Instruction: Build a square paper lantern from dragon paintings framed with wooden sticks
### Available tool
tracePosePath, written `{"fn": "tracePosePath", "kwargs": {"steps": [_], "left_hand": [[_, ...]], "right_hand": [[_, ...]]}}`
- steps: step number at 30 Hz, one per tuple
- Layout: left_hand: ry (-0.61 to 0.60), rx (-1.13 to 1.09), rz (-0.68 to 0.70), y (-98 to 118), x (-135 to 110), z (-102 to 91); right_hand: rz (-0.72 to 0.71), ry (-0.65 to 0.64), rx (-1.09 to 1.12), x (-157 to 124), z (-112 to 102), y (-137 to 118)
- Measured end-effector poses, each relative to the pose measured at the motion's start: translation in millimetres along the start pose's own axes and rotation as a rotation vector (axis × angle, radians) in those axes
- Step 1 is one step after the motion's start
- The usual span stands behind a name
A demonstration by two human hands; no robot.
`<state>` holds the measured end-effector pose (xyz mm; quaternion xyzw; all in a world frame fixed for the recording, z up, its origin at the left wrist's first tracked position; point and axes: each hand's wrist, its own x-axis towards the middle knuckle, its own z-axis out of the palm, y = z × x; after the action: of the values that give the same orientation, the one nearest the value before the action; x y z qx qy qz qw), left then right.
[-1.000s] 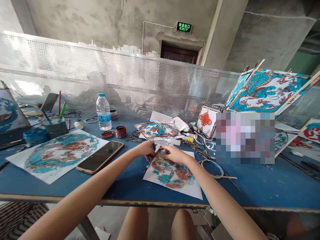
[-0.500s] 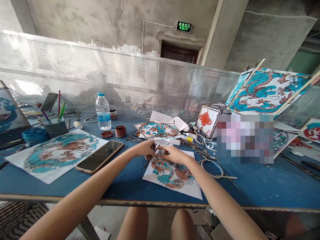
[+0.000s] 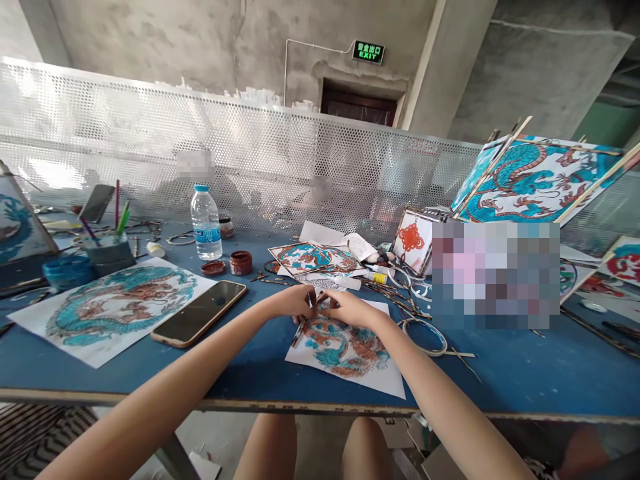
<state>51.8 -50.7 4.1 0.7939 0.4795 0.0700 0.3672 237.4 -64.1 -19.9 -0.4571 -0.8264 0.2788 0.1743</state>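
Observation:
My left hand and my right hand meet over the top left part of a white paper sheet painted with a turquoise and brown dragon. Thumb and fingers of my left hand pinch a thin dark stick, whose lower end slants down over the sheet's left edge. The fingers of my right hand are closed at the stick's upper end, close to the left fingertips. What exactly lies between the fingertips is small and partly hidden.
Left of my arms are a phone, another dragon painting, a water bottle and a brown paint jar. White rings, loose sticks and a glue bottle lie to the right. A perforated metal screen stands behind.
Both hands stay over the sheet's top left. The left fingers have shifted slightly right, closer to the right hand, and the stick's lower end has moved right onto the sheet's edge.

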Motion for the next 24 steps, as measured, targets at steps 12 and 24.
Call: {"fn": "tracePosePath", "kwargs": {"steps": [12, 24], "left_hand": [[-0.072, -0.179, -0.074, 3.6, -4.6, -2.1], [-0.041, -0.19, -0.089, 3.7, -4.6, -2.8]], "right_hand": [[0.017, -0.052, 0.024, -2.7, -4.0, -4.6], [-0.043, -0.026, 0.004, 0.8, 0.7, 2.9]]}}
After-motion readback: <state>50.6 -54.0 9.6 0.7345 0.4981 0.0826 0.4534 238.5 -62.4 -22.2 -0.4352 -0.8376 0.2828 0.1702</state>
